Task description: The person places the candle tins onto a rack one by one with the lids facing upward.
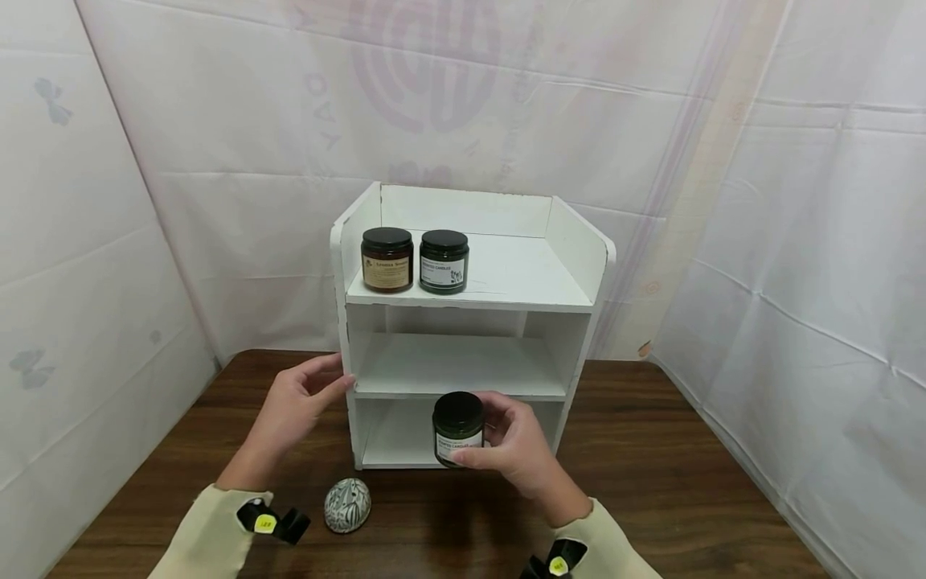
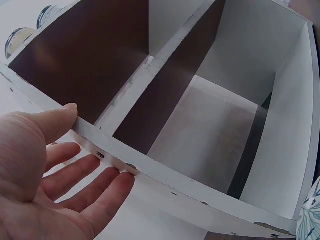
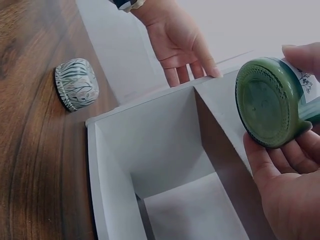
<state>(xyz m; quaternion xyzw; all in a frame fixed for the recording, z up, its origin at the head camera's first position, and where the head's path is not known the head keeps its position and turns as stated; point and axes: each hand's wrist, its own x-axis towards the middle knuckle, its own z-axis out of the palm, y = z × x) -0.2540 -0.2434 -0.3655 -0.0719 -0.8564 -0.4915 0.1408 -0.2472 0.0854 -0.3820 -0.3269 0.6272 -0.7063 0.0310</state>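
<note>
Green jar gripped in right hand before white shelf unit's lower tiers. Left hand, fingers straight, steadies frame. Mid-placement likely; next move needs level insertion onto shelf.

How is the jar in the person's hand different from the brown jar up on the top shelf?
The green jar is dark green glass; the amber jar is brown with a tan label. The green jar is held in the right hand in front of the lower shelves; the amber jar stands untouched on the white shelf unit. Both have black lids and look alike in size.
</note>
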